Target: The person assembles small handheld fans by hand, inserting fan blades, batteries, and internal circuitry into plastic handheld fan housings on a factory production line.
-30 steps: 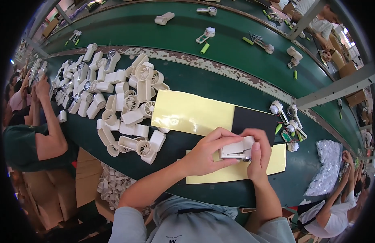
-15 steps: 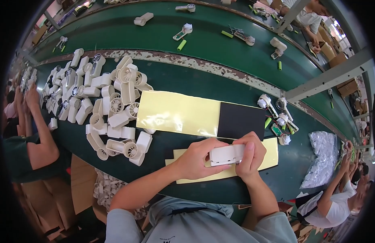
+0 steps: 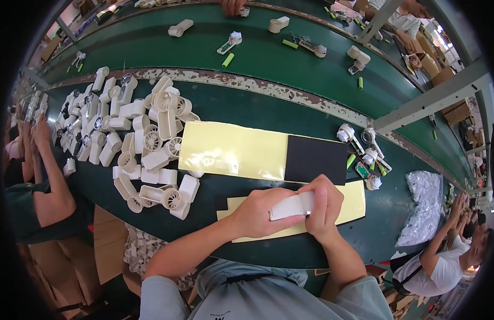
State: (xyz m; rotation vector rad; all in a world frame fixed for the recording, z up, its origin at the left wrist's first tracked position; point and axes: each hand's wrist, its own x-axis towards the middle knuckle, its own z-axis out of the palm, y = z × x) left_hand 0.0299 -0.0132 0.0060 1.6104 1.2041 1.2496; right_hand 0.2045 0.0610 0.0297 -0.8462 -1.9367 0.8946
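Both my hands grip one white plastic fan housing (image 3: pixel 293 206) above a pale yellow backing sheet (image 3: pixel 353 205) near the table's front edge. My left hand (image 3: pixel 257 213) wraps the housing's left end from below. Closed over its right end is my right hand (image 3: pixel 322 205), fingers on top. Most of the housing is hidden by my fingers. Just beyond lies a larger yellow sheet (image 3: pixel 233 151) with a black foam square (image 3: pixel 316 159) at its right.
A heap of several white fan housings (image 3: pixel 145 144) lies left of the sheets. Small motor parts and green cells (image 3: pixel 364 154) sit at the right. A green conveyor belt (image 3: pixel 257 58) carries scattered parts behind. Another person's arm (image 3: pixel 49 176) works at the left; a silver bag (image 3: pixel 425 205) lies right.
The white housing has turned in my hands and my right hand now covers more of its right end. The view has shifted slightly; the sheets stay put.
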